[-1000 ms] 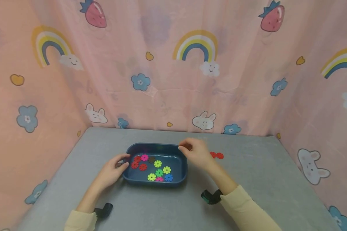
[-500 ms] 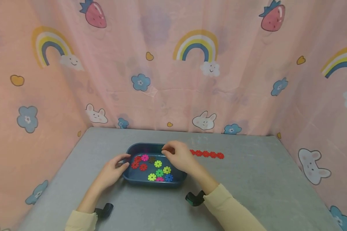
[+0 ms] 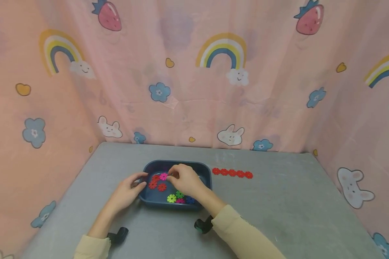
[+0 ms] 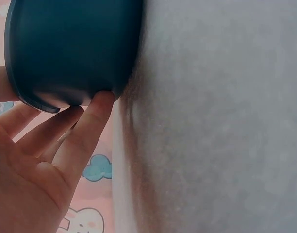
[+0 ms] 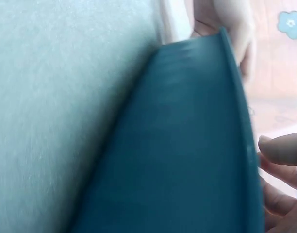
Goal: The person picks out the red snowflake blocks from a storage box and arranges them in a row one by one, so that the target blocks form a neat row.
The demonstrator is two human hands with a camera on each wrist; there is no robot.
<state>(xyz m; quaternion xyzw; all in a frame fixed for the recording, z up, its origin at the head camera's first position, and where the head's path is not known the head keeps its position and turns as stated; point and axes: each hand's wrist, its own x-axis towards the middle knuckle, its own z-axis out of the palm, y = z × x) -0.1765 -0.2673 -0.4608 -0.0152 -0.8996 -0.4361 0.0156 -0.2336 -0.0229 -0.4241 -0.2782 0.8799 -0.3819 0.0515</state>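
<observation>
My left hand [image 3: 126, 190] holds the left end of a dark blue tray [image 3: 178, 205]. In the left wrist view its fingers [image 4: 92, 121] lie against the tray's outer wall. My right hand [image 3: 184, 180] is over the tray, thumb and forefinger beside a pink flower-shaped disc [image 3: 163, 176]; no disc shows in its grasp. The right wrist view has its thumb [image 5: 282, 148] beyond the rim, with bent fingers below. Red discs [image 3: 162, 187] lie at the tray's left, a yellow-green disc [image 3: 171, 198] and a green disc [image 3: 179, 194] near its front. The right forearm hides part of the tray.
A straight row of red discs [image 3: 232, 173] lies on the grey table [image 3: 278, 201] just right of the tray. A pink patterned curtain [image 3: 181, 118] rises behind the table and on both sides. Black wrist mounts [image 3: 118, 235] show by both sleeves.
My right hand has moved left from near the tray's right rim to above the discs inside it. The row of red discs has come into full view. The left hand has stayed in place.
</observation>
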